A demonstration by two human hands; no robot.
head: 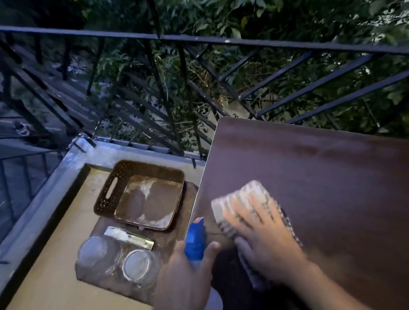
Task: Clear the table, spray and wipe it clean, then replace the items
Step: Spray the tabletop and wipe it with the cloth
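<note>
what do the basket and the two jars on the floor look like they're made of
Basket: probably brown moulded plastic, going by the perforated walls and cut-out handle slot. Jars: see-through, so likely clear glass, though clear plastic is possible; they are blurred.

1. Two hands: the left hand [186, 280] and the right hand [260, 237].
2. One spray bottle [195, 241].
3. One cloth [243, 198].
4. One table [341, 191].
5. Two glass jars [98, 249] [139, 265].
6. One brown basket [116, 187].
7. One square plate [150, 203].
8. One railing [211, 39].
</note>
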